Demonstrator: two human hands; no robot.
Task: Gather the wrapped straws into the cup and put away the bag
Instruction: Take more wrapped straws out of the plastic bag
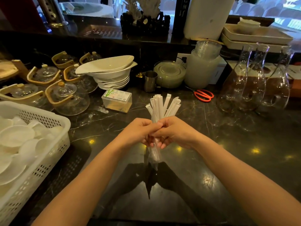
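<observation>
Counter [211, 144]: dark marble, no straws lying loose on it that I can see.
Cup: I take the steel cup [150, 81] by the stacked bowls for it; no straws show above its rim.
Straws [164, 106]: one wrapped bundle, upright above the counter in front of me, tops fanned out.
Bag [154, 154]: clear, around the bundle's lower half, not yet off.
Left hand [138, 132]: clenched on the bundle's middle.
Right hand [175, 133]: clenched there too, touching the left.
Left to do: nearly everything.
</observation>
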